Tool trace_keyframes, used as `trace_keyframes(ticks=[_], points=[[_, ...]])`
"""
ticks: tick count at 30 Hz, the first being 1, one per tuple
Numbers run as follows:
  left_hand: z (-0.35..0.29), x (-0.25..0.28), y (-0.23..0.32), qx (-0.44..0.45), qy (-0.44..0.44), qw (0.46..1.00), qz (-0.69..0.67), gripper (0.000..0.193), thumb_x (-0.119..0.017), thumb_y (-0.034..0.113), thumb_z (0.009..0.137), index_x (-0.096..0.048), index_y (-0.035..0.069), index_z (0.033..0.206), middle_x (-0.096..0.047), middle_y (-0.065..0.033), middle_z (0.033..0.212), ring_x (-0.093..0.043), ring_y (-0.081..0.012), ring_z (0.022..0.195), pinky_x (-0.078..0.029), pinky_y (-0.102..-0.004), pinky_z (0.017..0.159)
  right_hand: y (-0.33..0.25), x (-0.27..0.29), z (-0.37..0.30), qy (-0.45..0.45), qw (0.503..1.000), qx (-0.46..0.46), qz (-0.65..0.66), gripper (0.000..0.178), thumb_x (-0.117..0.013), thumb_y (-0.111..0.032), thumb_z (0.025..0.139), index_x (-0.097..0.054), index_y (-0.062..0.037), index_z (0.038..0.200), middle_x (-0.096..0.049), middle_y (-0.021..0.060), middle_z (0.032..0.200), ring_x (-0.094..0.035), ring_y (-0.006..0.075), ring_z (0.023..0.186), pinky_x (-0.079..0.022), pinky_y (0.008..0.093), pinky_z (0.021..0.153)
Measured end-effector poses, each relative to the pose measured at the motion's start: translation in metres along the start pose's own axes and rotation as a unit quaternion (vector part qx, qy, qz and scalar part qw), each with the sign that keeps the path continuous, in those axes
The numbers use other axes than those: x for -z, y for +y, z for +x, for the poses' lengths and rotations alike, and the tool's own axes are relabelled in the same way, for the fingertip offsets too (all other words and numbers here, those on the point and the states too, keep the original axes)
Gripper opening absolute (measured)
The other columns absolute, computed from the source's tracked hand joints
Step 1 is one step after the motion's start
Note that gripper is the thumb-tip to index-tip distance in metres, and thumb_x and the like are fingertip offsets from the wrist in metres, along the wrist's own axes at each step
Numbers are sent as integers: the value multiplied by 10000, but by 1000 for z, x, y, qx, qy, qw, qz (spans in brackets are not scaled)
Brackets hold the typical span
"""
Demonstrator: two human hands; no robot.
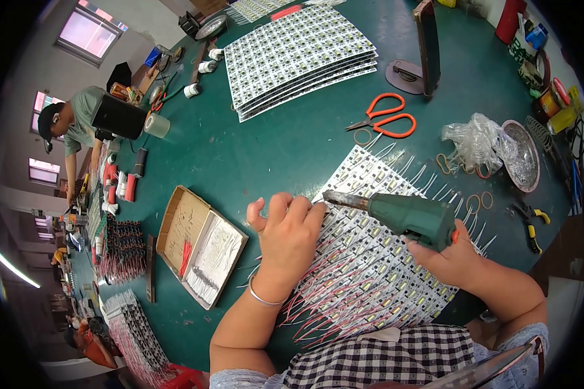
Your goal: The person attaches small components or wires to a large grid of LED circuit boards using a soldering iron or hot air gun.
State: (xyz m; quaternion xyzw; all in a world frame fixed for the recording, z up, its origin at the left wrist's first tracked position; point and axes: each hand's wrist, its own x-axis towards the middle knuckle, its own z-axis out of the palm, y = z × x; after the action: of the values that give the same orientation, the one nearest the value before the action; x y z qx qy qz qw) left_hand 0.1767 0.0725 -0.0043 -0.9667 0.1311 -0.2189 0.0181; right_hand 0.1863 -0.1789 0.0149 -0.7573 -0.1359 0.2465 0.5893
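The right hand (446, 260) grasps 1 green soldering gun (412, 217) over 1 wired panel (376, 275); the left hand (289, 235) curls, holding what I cannot tell.

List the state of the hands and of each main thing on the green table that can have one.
Left hand: fingers bent at the panel's edge; grip unclear
Right hand: closed around the green tool
Green tool: held, metal tip near the left hand
Circuit panel: flat, wires along two sides
Scissors: lying down
Cardboard box: open, wires inside
Pliers: handles spread
Panel stack: piled flat
Plastic bag: crumpled
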Motion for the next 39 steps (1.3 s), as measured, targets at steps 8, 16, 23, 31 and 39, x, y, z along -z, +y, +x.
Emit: trace_keyframes(ticks=[8,16,23,31,39], points=[[2,2,0,-2,-11,1000,8,173,-580,90,682,-659,199,789,-509,59,734,-482,-154,829,-245,-451,858,7,8,-12,66,991,6,119,256,-643,-48,779,-564,1,1018,-611,38,868,-585,99,717,-483,255,636],[3,2,1,0,-10,1000,8,169,-577,92,690,-661,206,783,-492,57,715,-479,-155,825,-237,-464,869,11,14,-21,54,990,10,133,374,-446,-18,843,-433,5,1216,-562,120,1135,-577,103,643,-467,227,542],[1,12,1,6,-14,1000,8,182,-589,88,683,-665,208,796,-522,70,718,-506,-147,865,-226,-456,900,12,13,-20,52,987,21,154,374,-440,-7,837,-434,14,1210,-563,142,1121,-580,123,634,-493,247,568],[-3,18,4,-15,38,999,-18,163,-567,120,712,-645,198,832,-499,60,681,-547,-117,833,-217,-428,879,10,22,-29,57,992,56,99,366,-478,-74,842,-443,30,1192,-567,145,1092,-582,134,616,-492,253,557],[-5,6,8,-29,26,999,-31,147,-568,118,691,-635,184,803,-477,49,673,-540,-103,808,-237,-407,822,12,14,-39,59,995,-13,78,292,-638,-41,748,-558,-4,1026,-604,81,905,-595,176,846,-482,321,768]])
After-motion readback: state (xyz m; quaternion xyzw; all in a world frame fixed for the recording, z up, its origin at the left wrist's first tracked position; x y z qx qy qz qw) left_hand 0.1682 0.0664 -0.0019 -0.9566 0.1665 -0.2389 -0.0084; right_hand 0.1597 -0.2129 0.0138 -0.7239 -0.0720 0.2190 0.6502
